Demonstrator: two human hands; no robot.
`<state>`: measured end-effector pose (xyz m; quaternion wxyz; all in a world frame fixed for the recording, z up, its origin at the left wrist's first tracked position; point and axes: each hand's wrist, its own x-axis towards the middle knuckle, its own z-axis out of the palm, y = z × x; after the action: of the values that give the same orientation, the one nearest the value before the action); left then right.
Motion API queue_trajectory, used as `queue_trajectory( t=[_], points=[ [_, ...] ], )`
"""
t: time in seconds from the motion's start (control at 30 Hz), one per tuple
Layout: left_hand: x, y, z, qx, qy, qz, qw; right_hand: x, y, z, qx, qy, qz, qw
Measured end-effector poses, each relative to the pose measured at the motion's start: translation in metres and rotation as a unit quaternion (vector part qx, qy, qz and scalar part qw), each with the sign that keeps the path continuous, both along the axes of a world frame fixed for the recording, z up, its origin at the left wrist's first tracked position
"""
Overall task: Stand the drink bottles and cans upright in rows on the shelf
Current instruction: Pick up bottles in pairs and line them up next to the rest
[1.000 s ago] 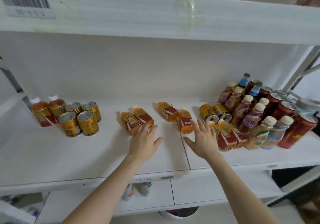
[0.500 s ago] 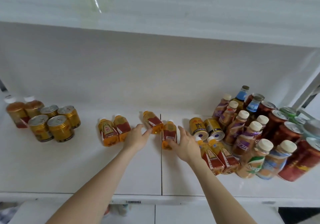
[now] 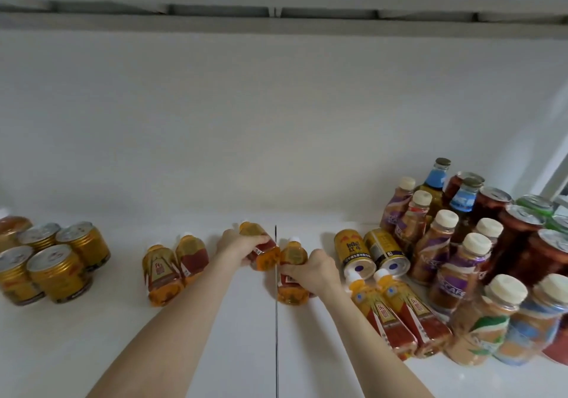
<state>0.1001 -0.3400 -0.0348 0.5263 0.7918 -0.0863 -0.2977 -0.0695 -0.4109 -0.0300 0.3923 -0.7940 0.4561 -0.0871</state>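
Observation:
Two small orange tea bottles lie on their sides at the middle of the white shelf (image 3: 215, 351). My left hand (image 3: 238, 248) is closed around the left tea bottle (image 3: 261, 248). My right hand (image 3: 313, 270) grips the right tea bottle (image 3: 293, 274), which lies just right of the shelf seam. Two more lying tea bottles (image 3: 172, 267) rest to the left of my hands. Another lying pair (image 3: 396, 314) sits to the right, below two gold cans on their sides (image 3: 368, 253).
Several gold cans (image 3: 58, 262) stand upright at the far left beside a brown bottle (image 3: 12, 224). Upright coffee bottles (image 3: 448, 262), glass bottles and dark red cans (image 3: 522, 244) crowd the right end. The upper shelf's underside (image 3: 276, 13) hangs overhead.
Both hands reached forward from the shelf's front and closed on the two middle tea bottles. The camera moved closer and lower.

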Motion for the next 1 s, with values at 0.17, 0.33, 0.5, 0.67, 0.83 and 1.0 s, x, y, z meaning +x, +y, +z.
queue_trajectory(
  t=[0.17,0.33,0.5,0.67,0.83,1.0],
  points=[
    [0.002,0.004,-0.006,-0.07,0.065,0.011,0.995,-0.007,0.005,-0.001,-0.007,-0.019,-0.022,1.0],
    [-0.017,0.023,-0.009,-0.097,0.006,-0.014,0.995,-0.021,0.017,-0.005,-0.007,-0.088,-0.04,0.995],
    [-0.042,0.045,-0.01,-0.076,-0.1,-0.059,0.99,-0.036,0.032,-0.01,0.017,-0.157,-0.04,0.987],
    [-0.063,0.061,-0.013,-0.07,-0.149,-0.088,0.982,-0.055,0.044,-0.009,0.037,-0.197,-0.03,0.979],
    [-0.072,0.078,-0.01,-0.051,-0.16,-0.118,0.979,-0.068,0.05,-0.009,0.02,-0.2,-0.014,0.98],
    [-0.082,0.105,-0.01,-0.041,-0.176,-0.145,0.973,-0.077,0.061,-0.009,-0.014,-0.202,-0.018,0.979]
  ],
)
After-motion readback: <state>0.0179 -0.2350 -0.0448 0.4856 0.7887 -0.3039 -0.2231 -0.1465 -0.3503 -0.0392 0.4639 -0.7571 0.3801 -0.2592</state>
